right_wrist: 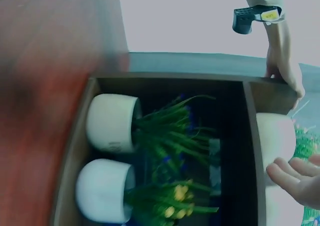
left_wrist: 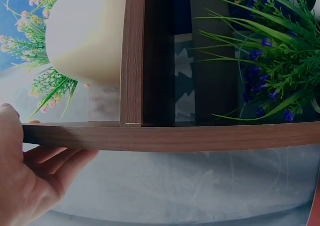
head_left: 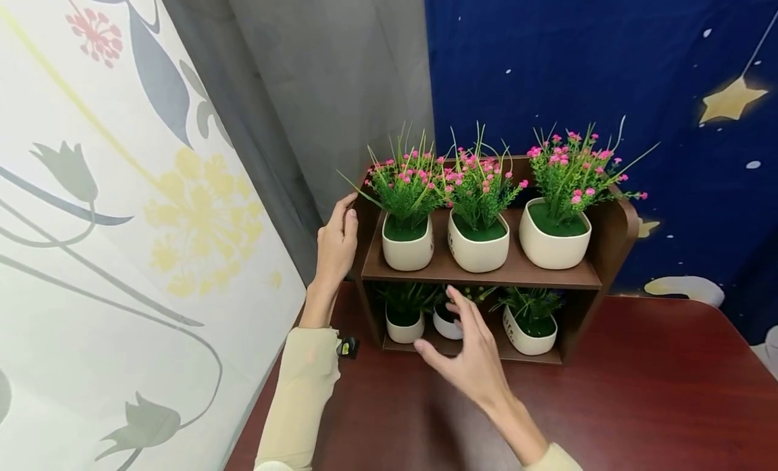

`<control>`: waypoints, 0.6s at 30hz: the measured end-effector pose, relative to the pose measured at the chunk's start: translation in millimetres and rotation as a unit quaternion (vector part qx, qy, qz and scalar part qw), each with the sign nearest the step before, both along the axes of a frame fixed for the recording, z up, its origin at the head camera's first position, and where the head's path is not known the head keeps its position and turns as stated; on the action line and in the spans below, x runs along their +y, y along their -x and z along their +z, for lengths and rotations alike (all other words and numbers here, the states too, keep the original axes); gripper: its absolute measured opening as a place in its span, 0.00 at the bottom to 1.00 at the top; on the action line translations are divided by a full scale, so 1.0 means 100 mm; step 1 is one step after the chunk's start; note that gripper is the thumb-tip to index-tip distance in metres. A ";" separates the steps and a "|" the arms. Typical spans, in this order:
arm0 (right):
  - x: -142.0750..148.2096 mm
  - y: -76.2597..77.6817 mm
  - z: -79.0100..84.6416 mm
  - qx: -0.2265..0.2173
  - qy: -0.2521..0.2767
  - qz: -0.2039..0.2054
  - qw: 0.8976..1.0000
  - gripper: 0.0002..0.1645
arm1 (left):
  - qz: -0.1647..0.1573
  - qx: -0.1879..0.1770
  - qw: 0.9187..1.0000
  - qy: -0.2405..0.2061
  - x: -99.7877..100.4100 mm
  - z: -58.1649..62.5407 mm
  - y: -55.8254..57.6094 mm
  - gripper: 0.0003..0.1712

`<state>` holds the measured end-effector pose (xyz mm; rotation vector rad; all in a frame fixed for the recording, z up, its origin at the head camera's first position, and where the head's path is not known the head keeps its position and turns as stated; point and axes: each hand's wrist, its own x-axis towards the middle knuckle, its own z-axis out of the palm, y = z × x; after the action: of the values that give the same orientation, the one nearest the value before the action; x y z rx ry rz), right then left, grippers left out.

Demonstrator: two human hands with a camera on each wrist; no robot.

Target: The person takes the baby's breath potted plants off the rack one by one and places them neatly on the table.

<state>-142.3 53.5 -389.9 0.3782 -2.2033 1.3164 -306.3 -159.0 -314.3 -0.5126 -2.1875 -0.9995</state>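
A brown two-tier wooden shelf (head_left: 480, 276) stands on the table. My left hand (head_left: 338, 244) grips its left side panel (left_wrist: 200, 137) near the top, fingers along the outer face in the left wrist view. My right hand (head_left: 471, 356) is in front of the shelf, fingers spread and loosely bent, with nothing in it. On the upper tier sit three cream pots of pink flowers: a left pot (head_left: 407, 248), a middle pot (head_left: 479, 248) and a right pot (head_left: 554, 238). Below are a left pot (head_left: 404, 328), a white pot (head_left: 448, 322) with yellow flowers, partly hidden, and a right pot (head_left: 530, 332).
The reddish-brown table (head_left: 656, 369) extends to the right of the shelf. A white flower-patterned panel (head_left: 121, 255) stands close on the left. Behind hang a grey curtain (head_left: 340, 72) and a dark blue star-printed cloth (head_left: 577, 52).
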 end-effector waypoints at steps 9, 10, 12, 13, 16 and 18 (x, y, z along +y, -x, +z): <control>-0.23 0.47 0.42 -0.077 0.034 -0.056 0.995 0.58 | -0.001 -0.004 1.000 -0.012 0.05 0.03 0.07 0.23; -0.25 0.52 0.44 -0.081 0.035 -0.054 0.995 0.59 | -0.001 -0.005 1.000 -0.013 0.05 0.02 0.07 0.23; -0.30 0.59 0.47 -0.089 0.031 -0.050 0.994 0.61 | 0.003 -0.006 1.000 -0.015 0.03 0.01 0.06 0.23; -0.32 0.63 0.47 -0.094 0.028 -0.049 0.994 0.62 | 0.004 -0.006 1.000 -0.017 0.03 0.00 0.05 0.23; -0.39 0.70 0.47 -0.101 0.020 -0.055 0.993 0.65 | 0.007 -0.001 1.000 -0.017 0.02 -0.02 0.02 0.22; -0.42 0.75 0.47 -0.109 0.016 -0.069 0.992 0.66 | 0.003 0.002 1.000 -0.019 0.03 -0.03 0.02 0.22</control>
<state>-217.5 11.4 -342.8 0.0704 -2.3352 1.3694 -307.9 -156.3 -317.2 -0.4902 -2.1617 -1.0350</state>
